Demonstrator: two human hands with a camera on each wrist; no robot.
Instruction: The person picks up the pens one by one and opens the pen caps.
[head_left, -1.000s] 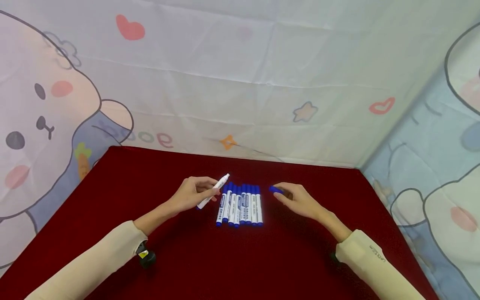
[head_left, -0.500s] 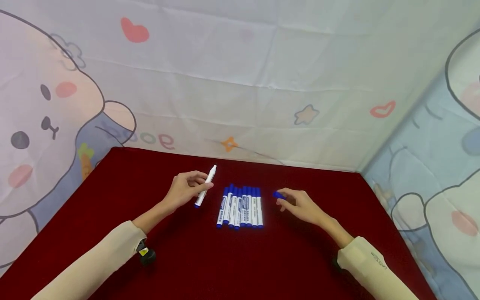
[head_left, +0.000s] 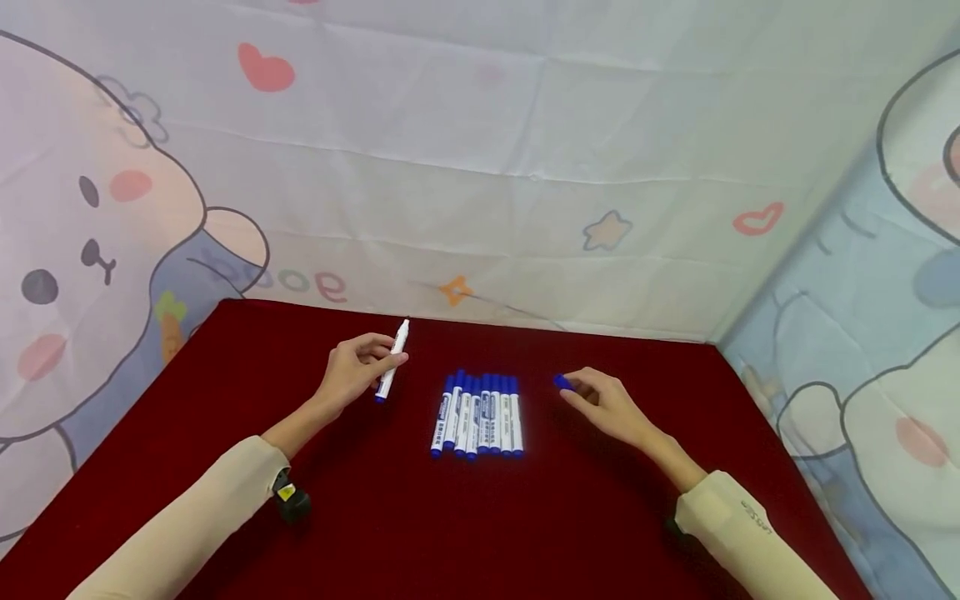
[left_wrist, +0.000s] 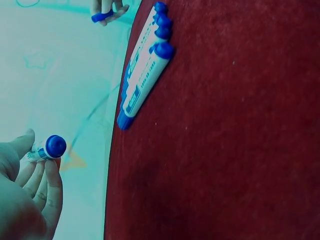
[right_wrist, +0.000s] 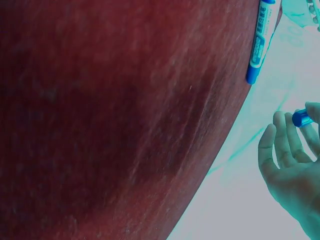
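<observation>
My left hand (head_left: 354, 372) pinches an uncapped white marker (head_left: 393, 363) between thumb and fingers, its white tip pointing up and away and its blue end down. In the left wrist view that marker's blue end (left_wrist: 56, 146) faces the camera. On the other side, my right hand (head_left: 607, 403) pinches a blue marker cap (head_left: 562, 382) between thumb and forefinger; the right wrist view shows the cap (right_wrist: 301, 118) with the other fingers spread loosely beside it. Between the hands lies a row of several capped white-and-blue markers (head_left: 480, 417), side by side with caps to the back.
The markers lie on a dark red cloth-covered table (head_left: 480, 525). A pale printed fabric backdrop (head_left: 480, 167) rises behind its back edge and continues along the sides. A small black device (head_left: 294, 505) sits at the left wrist under the sleeve.
My left hand has carried the uncapped marker left, away from the row, and turned it more upright. My right hand has shifted slightly right with the cap. The row stays put.
</observation>
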